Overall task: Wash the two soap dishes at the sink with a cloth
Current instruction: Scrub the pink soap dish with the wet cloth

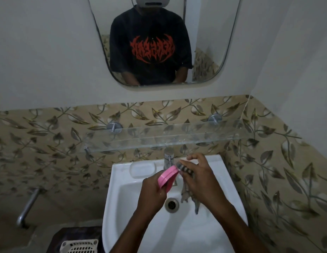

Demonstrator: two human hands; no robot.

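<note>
Left hand (153, 190): I gripped the pink soap dish (167, 177) over the sink (122, 198).
Right hand (199, 179): I clutched the striped cloth (185, 170) against the dish.

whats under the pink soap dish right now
The white sink basin lies below the pink soap dish, with the drain lower right. The left hand holding the dish covers the basin directly beneath.
</note>
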